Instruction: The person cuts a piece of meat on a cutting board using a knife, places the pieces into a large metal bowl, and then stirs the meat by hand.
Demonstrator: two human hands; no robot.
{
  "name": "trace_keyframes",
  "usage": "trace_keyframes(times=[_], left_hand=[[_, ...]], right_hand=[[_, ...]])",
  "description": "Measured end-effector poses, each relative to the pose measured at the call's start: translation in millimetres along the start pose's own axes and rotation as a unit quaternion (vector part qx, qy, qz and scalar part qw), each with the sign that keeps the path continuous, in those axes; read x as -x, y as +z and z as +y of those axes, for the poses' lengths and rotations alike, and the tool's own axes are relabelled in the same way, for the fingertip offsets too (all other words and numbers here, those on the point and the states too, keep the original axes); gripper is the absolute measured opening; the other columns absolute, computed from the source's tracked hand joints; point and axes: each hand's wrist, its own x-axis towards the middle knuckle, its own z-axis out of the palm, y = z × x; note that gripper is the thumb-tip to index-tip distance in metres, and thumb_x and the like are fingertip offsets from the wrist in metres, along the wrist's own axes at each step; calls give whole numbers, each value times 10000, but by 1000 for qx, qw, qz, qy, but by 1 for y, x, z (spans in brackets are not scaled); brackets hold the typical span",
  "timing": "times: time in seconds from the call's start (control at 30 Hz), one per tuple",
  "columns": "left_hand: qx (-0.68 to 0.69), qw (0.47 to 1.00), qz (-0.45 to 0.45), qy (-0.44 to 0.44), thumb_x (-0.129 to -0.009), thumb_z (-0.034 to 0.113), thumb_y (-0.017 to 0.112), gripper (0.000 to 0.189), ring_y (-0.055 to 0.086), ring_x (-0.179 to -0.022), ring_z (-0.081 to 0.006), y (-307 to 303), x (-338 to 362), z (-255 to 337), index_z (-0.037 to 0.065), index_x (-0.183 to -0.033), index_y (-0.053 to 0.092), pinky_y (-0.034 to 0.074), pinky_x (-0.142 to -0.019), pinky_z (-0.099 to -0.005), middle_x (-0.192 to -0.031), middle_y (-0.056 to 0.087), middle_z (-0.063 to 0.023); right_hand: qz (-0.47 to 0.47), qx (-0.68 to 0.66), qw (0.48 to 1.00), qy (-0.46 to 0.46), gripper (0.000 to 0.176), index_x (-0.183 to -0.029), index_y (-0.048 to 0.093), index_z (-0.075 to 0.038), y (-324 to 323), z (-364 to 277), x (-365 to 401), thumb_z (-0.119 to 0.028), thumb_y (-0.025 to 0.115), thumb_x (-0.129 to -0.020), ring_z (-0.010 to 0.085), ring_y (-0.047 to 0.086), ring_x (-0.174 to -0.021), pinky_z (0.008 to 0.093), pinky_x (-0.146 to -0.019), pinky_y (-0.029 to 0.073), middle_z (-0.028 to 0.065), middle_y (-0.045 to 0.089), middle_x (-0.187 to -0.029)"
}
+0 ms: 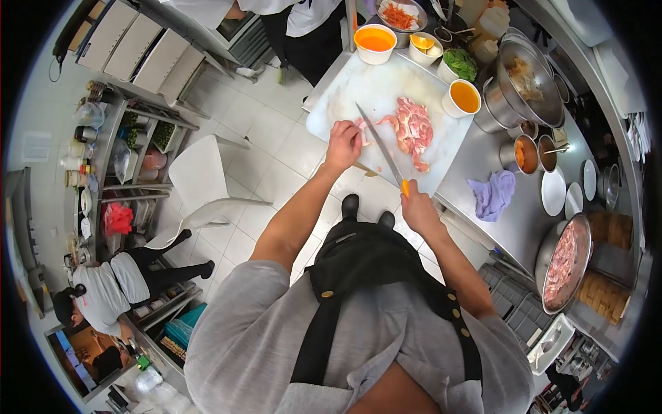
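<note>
On the white cutting board lies a heap of cut pink raw meat. My right hand is closed around the orange handle of a long knife, whose blade points up and left across the board. Left of the blade, my left hand has its fingers bent together at the board's near edge, on a small piece of meat beside the blade. The meat heap is on the blade's right side.
Cups of orange liquid and a cup of green leaves line the board's far and right edges. A purple cloth, small plates and a bowl of meat are at right. Another person stands beyond the board.
</note>
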Motion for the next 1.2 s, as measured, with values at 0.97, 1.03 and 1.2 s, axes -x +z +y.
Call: trace_keyframes(times=[0.97,1.03,1.2], left_hand=[[-7,1000,8,-25,-697,-56,619,98,566,-857,-330,-6,-1,-11,-18,-783,590,502,-688,-377,-878,583,-154],[1,1000,-4,-18,-690,-63,611,111,558,-862,-337,-7,-3,-13,-25,-793,597,494,-718,-387,-895,581,-157],[9,999,-37,-10,-684,-71,610,130,551,-873,-344,-8,2,-16,-31,-808,608,488,-751,-400,-923,582,-160]], right_hand=[[-6,3,998,-57,299,-1126,379,33,32,-40,-70,-143,488,-910,478,623,-774,550,-698,493,314,620,-816],[10,-5,997,-70,295,-1123,382,34,34,-45,-98,-140,484,-908,478,622,-792,551,-714,489,317,619,-834],[-24,3,996,-82,324,-1157,394,10,6,-9,-77,-184,489,-914,472,612,-842,549,-749,481,310,617,-886]])
